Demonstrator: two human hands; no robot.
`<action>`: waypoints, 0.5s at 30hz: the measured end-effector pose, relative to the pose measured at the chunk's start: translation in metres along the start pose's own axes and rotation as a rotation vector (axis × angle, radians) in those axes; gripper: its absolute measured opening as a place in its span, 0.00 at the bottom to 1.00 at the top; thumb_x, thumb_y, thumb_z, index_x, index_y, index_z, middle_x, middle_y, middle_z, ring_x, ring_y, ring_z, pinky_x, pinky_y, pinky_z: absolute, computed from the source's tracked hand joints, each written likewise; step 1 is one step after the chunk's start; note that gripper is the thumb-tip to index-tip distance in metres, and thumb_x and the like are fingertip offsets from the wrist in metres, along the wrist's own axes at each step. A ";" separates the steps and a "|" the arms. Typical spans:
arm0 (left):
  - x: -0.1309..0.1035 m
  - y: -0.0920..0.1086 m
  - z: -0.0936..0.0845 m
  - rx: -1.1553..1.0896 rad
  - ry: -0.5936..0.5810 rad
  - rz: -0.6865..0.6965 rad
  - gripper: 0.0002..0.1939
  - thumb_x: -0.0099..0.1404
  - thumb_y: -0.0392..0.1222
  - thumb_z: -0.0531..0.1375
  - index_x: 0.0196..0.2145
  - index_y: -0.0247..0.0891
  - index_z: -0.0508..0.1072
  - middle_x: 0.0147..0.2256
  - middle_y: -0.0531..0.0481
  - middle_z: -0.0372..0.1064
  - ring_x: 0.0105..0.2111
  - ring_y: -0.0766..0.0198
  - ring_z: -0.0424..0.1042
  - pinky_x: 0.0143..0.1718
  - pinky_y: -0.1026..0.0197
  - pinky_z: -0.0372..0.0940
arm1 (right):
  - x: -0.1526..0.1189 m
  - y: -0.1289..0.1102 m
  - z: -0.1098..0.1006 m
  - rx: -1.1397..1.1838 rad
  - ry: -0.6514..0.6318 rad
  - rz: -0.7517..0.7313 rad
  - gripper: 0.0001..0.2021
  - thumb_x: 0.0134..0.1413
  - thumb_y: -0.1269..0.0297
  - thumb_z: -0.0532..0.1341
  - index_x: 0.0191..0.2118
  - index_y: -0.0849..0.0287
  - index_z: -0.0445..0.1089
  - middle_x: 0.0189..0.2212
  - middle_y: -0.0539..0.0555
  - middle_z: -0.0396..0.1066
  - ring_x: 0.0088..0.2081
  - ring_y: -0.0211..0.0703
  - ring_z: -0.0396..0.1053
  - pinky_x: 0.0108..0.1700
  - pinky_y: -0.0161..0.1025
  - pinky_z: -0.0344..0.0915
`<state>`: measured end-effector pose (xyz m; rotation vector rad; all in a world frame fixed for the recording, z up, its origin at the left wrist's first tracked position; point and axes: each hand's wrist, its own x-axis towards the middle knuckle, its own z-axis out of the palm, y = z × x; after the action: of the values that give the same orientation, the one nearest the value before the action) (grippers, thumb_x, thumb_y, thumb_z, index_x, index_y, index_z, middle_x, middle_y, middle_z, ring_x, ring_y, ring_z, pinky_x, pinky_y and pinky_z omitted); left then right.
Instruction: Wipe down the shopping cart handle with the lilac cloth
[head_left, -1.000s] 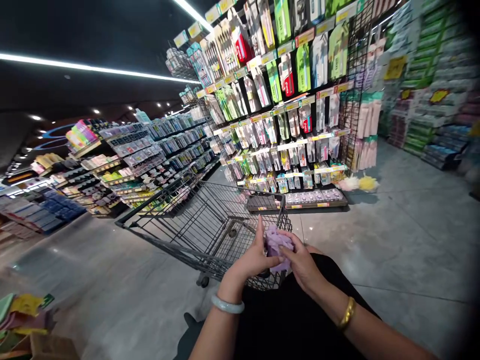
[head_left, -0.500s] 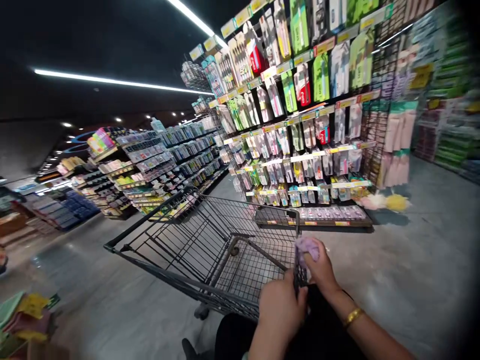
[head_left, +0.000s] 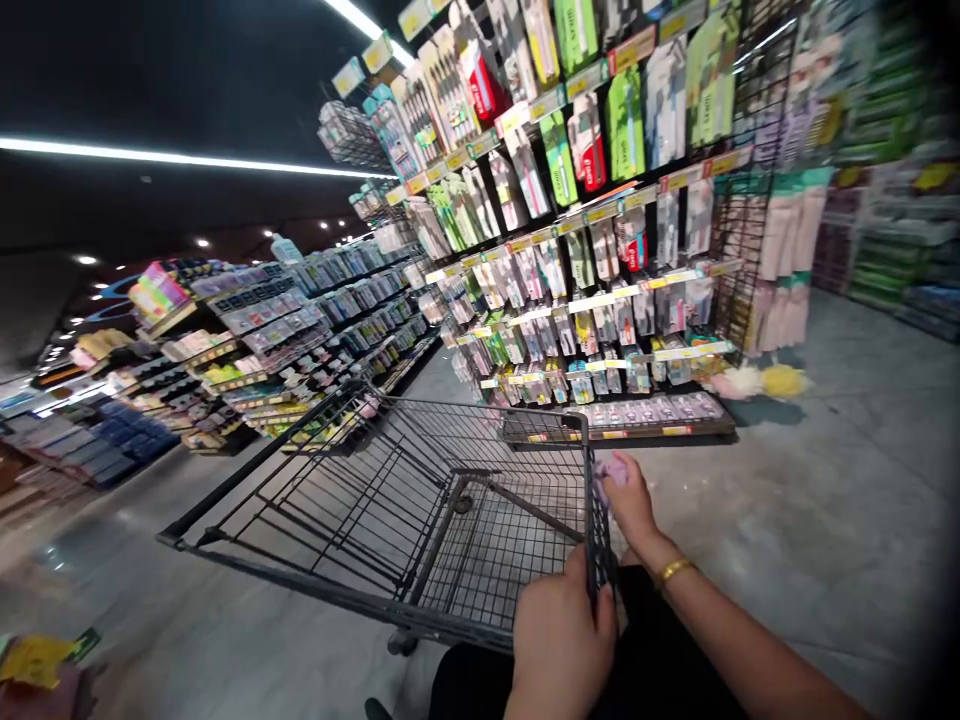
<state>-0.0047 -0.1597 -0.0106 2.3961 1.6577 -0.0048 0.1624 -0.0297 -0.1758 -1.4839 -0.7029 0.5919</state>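
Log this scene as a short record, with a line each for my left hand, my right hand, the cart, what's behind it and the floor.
Left hand: closed on the near edge of the cart
Right hand: holding a crumpled purple cloth at that same edge; gold bracelet on the wrist
Cart: dark metal, open-topped, wire mesh
Behind: tiered display rack hung with packaged goods
Floor: grey, smooth-looking

Left hand (head_left: 561, 635) gripping cart (head_left: 375, 604), lilac bundle (head_left: 613, 470)
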 end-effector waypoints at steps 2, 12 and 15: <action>0.003 0.000 0.001 0.006 -0.009 0.003 0.22 0.69 0.47 0.50 0.59 0.43 0.66 0.35 0.48 0.78 0.35 0.55 0.77 0.35 0.59 0.65 | -0.002 0.026 -0.001 -0.062 0.001 0.122 0.30 0.41 0.56 0.60 0.54 0.59 0.65 0.36 0.55 0.73 0.35 0.49 0.72 0.41 0.46 0.69; 0.013 0.000 0.008 0.057 -0.014 -0.007 0.24 0.70 0.47 0.50 0.61 0.40 0.65 0.35 0.45 0.78 0.35 0.54 0.77 0.35 0.59 0.64 | 0.012 -0.017 -0.006 0.038 -0.002 -0.143 0.24 0.45 0.50 0.63 0.48 0.56 0.67 0.45 0.58 0.74 0.44 0.49 0.72 0.48 0.45 0.67; 0.016 0.000 0.008 0.065 0.001 0.006 0.23 0.70 0.46 0.49 0.60 0.40 0.65 0.35 0.45 0.78 0.34 0.54 0.77 0.34 0.58 0.65 | 0.009 0.009 -0.005 -0.062 -0.025 -0.009 0.20 0.44 0.50 0.60 0.41 0.56 0.68 0.33 0.54 0.75 0.34 0.49 0.72 0.40 0.45 0.69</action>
<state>0.0021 -0.1469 -0.0206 2.4485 1.6748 -0.0576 0.1726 -0.0266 -0.1841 -1.5327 -0.7527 0.5873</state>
